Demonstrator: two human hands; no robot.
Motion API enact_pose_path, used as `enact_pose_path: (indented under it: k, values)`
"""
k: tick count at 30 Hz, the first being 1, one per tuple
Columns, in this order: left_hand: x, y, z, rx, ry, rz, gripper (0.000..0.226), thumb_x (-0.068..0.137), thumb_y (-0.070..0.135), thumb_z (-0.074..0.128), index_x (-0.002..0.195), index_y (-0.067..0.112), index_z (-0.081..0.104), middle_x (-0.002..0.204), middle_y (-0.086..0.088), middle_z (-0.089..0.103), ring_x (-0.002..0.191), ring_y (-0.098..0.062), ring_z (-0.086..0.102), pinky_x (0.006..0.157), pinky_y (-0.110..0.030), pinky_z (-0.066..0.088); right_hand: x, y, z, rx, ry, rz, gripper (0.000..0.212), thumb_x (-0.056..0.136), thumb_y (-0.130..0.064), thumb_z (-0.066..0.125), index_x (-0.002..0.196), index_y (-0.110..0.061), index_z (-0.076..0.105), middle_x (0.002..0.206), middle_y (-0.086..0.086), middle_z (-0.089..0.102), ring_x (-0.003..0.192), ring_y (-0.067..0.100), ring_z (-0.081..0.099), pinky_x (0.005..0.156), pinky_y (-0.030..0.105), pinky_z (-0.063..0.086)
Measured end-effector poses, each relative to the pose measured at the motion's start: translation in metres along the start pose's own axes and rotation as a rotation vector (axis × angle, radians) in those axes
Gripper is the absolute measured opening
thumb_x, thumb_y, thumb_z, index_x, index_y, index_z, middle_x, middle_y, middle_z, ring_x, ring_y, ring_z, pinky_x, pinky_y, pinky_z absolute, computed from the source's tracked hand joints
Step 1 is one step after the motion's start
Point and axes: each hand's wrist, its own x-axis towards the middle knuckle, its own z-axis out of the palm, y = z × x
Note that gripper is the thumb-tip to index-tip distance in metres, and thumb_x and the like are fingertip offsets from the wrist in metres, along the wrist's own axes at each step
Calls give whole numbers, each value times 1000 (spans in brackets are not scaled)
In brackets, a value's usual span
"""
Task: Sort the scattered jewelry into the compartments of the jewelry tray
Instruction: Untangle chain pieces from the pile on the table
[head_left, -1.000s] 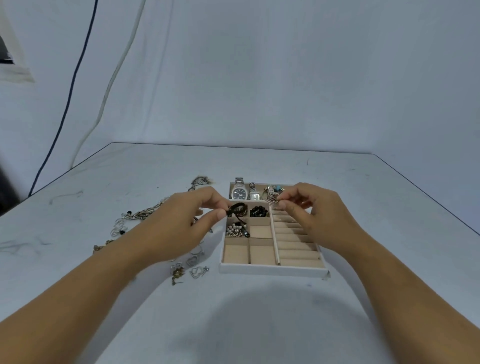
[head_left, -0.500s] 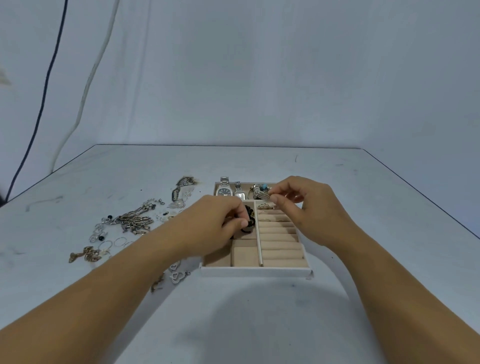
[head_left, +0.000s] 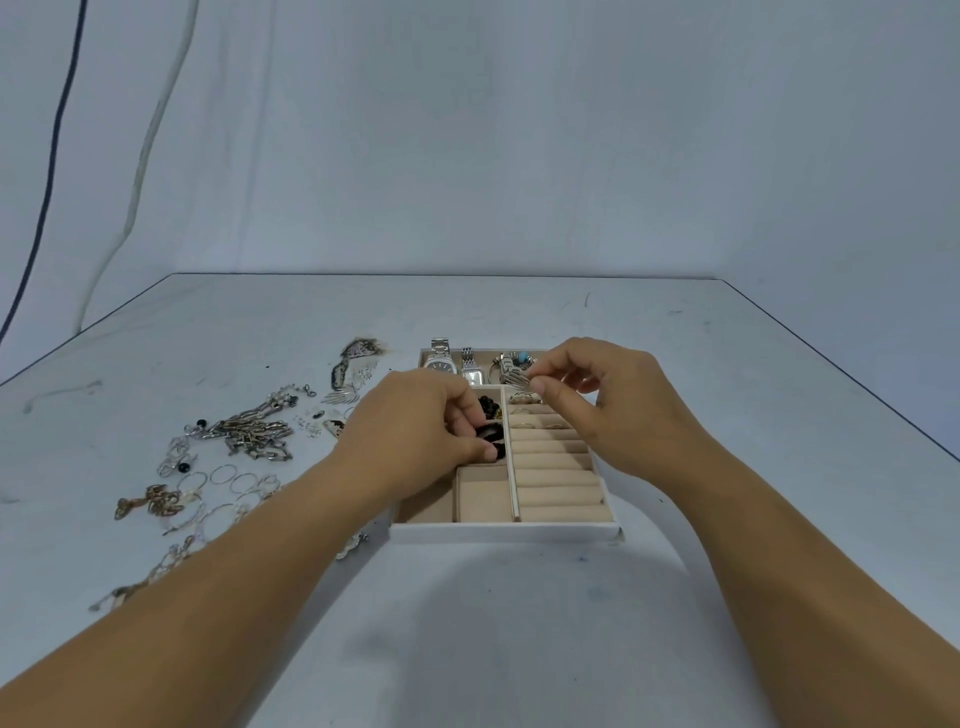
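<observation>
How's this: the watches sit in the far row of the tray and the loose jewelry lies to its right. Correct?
Not quite. The watches do sit in the far row of the tray, but the loose jewelry lies to its left, as the head view shows.

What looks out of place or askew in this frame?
Nothing looks damaged or spilled. One oddity: the silver watch has its band poking over the far rim of the jewelry tray instead of lying inside its compartment. Unsorted loose jewelry lies on the table left of the tray.
</observation>
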Motion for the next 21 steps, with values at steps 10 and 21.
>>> enact_pose_path:
  k: [10, 21]
  values:
    - [-3, -12, -7, 50, 31, 205, 26, 78, 44, 70, 102, 36, 65, 99, 17, 60, 98, -7, 55, 89, -36, 46, 0, 1, 1, -13, -5, 5, 7, 86, -27, 67, 93, -27, 70, 84, -14, 66, 81, 6, 60, 77, 24, 50]
    - [-41, -54, -26, 242, -125, 325, 70, 81, 75, 24, 142, 43, 33, 145, 33, 20, 126, 22, 17, 97, -4, 19, -3, -5, 12, -50, -90, -44, 11, 87, -19, 67, 94, -25, 72, 89, -9, 66, 79, 9, 63, 73, 31, 55]
